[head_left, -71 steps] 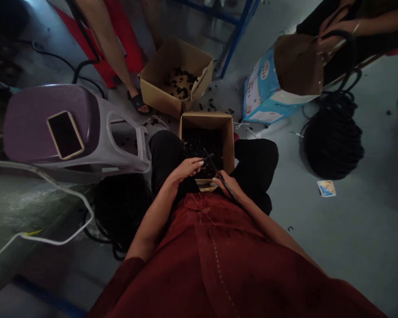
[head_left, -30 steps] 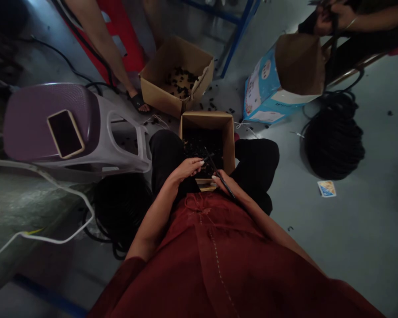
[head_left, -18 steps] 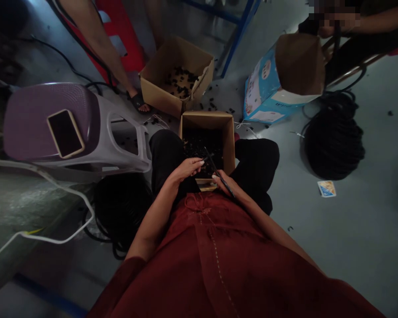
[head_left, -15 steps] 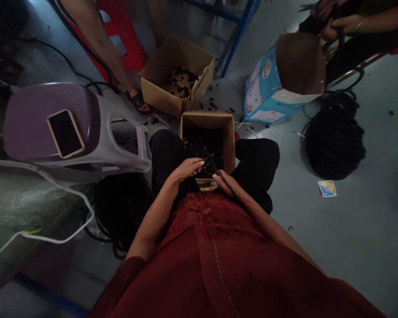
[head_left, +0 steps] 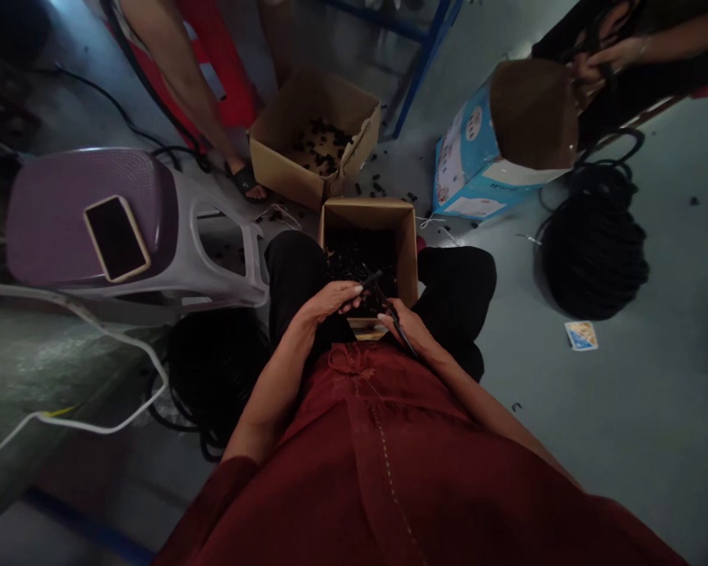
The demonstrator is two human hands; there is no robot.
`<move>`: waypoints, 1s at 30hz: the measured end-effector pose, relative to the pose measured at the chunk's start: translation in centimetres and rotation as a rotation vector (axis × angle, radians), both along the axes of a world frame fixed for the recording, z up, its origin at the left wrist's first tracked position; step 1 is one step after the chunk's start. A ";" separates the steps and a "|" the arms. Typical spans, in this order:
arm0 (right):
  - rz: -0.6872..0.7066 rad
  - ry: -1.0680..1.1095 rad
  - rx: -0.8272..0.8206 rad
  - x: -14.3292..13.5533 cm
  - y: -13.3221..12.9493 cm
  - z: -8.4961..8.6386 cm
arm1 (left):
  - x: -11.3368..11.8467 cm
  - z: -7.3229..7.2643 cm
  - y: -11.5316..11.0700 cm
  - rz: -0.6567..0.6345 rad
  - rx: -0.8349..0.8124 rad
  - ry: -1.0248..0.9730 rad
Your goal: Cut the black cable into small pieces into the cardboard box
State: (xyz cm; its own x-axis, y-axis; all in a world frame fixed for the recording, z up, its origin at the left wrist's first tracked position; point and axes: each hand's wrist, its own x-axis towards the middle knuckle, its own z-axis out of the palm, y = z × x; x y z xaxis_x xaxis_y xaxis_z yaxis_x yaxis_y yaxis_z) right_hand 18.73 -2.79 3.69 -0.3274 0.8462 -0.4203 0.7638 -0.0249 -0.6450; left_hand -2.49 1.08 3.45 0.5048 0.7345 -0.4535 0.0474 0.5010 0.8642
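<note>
Pinching a black strip (head_left: 373,277) in left hand (head_left: 332,298), above cardboard box (head_left: 407,263), gripping a dark slender tool (head_left: 404,337) in right hand (head_left: 411,323), by the box's near edge

The supporting surface is a smooth grey floor (head_left: 643,424). The positional reference is the open, square brown cardboard box (head_left: 407,255). Beyond the box, to its left, stands a wider open brown cardboard carton (head_left: 286,167). Short black cut pieces (head_left: 378,187) lie scattered just beyond the box. A blue-and-white printed cardboard carton (head_left: 472,177) stands beyond it, to the right. Well to the box's right sits a rounded coil of black cord (head_left: 595,255); a small flat blue, white and orange packet (head_left: 581,336) lies nearer. A purple-topped grey plastic stool (head_left: 166,212) stands to the box's left.
</note>
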 end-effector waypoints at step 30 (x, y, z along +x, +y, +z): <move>0.055 -0.005 -0.093 0.9 0.5 0.3 | 0.0 0.1 0.1 -0.012 -0.014 0.072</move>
